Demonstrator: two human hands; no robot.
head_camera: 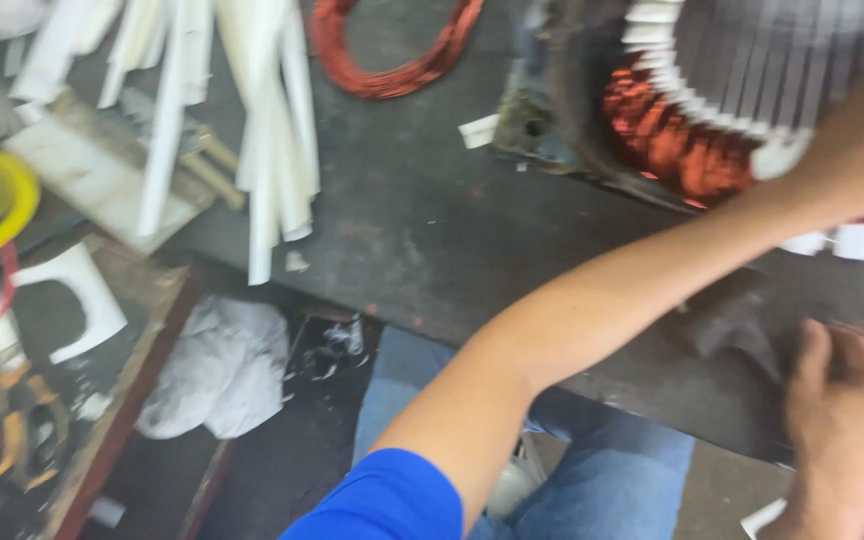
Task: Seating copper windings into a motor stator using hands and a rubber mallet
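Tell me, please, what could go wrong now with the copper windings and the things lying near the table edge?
The left hand reaches against the round grey metal stator with orange copper windings; a slip might scrape the wire or bend the white insulation strips in its slots. The left forearm crosses the dark worktable, so it could brush things aside. The right hand rests at the table edge; whether it holds anything is unclear, and the blur suggests quick movement.

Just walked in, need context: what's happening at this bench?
A person sits at a dark workbench with a motor stator, its copper windings and white slot insulation exposed. The left arm reaches across to the stator; that hand is out of view. The right hand rests on the bench edge. White insulation strips and a copper wire coil lie nearby.
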